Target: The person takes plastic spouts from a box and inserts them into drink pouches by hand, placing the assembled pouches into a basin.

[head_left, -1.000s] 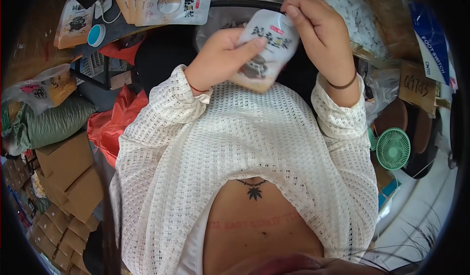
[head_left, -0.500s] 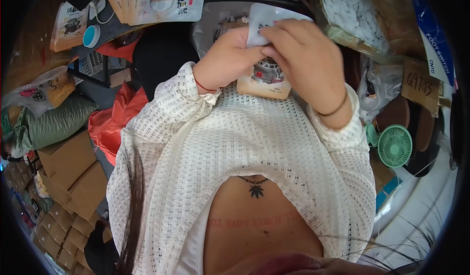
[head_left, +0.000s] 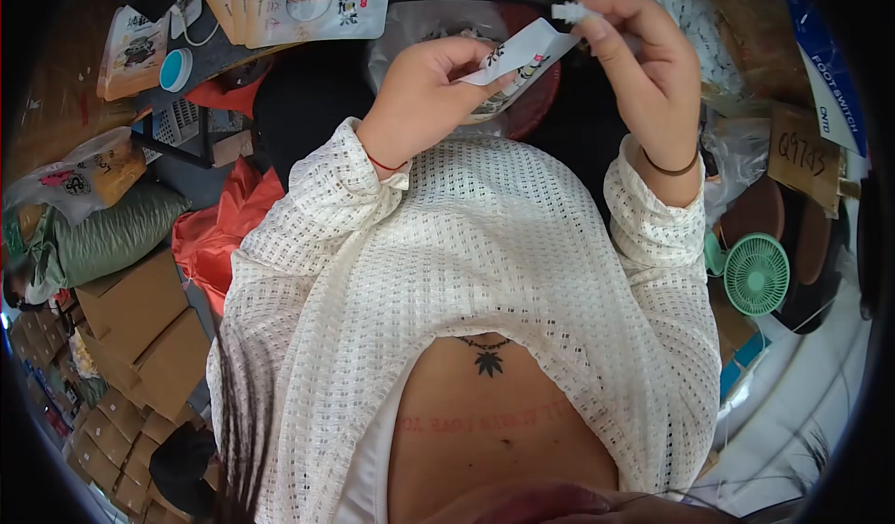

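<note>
Tilted in front of my lap is a printed stand-up pouch (head_left: 530,58), white with dark lettering. My left hand (head_left: 415,100) grips it, thumb on the near face and fingers behind. To the right, my right hand (head_left: 648,62) pinches a small white piece (head_left: 569,12) between thumb and fingertips, just beyond the pouch's upper right corner. The piece has an uneven edge; I cannot tell whether it is a sachet or a plastic part. A red container (head_left: 545,100) lined with clear plastic shows partly behind the pouch.
More printed pouches (head_left: 322,2) lie stacked on the desk at upper left, near a blue-lidded jar (head_left: 174,70). Small white pieces fill a box (head_left: 736,76) at upper right. A green fan (head_left: 756,274) stands right; cardboard boxes (head_left: 140,305) are piled left.
My right hand has left the pouch and moved right and up, now holding the small white piece. The pouch has turned and tilted in my left hand, away from my shirt.
</note>
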`<state>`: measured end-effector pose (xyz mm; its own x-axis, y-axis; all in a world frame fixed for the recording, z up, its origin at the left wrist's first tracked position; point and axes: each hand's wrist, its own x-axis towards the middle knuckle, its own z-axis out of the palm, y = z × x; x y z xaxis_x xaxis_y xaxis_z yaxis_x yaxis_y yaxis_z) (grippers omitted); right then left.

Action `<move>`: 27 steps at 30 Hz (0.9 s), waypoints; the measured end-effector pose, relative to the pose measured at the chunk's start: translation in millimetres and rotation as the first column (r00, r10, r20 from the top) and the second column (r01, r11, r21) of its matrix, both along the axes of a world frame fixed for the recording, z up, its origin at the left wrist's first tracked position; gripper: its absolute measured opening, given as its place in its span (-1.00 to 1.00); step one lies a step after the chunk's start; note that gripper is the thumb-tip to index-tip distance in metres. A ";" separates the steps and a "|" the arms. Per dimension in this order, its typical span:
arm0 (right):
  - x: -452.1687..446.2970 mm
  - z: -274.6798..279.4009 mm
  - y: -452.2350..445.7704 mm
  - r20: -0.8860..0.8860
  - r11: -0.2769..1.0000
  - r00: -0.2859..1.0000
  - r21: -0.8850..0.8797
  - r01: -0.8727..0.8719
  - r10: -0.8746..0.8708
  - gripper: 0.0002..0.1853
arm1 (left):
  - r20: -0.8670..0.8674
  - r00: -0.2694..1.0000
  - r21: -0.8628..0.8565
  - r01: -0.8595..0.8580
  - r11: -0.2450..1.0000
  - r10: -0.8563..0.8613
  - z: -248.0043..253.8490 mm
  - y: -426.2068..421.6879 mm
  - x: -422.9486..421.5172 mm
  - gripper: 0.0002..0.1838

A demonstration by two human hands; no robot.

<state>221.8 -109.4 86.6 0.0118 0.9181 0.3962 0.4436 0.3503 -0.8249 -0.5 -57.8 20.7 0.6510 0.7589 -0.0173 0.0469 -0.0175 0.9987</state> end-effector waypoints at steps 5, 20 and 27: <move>4.2 20.4 3.5 0.293 0.992 0.954 -0.125 -0.028 0.064 -0.88 | -0.048 0.994 -0.087 0.095 0.992 -0.099 4.7 -3.0 -0.5 -0.68; 15.2 48.1 6.5 0.586 0.971 0.776 -0.101 -0.218 0.235 -0.86 | 0.073 0.962 -0.406 0.271 0.873 -0.265 13.4 -9.6 8.6 -0.64; 105.6 -4.2 30.1 0.810 0.956 0.509 0.226 0.187 -0.291 -0.73 | 0.170 0.970 -0.472 0.233 0.850 -0.171 -1.2 9.3 4.4 -0.68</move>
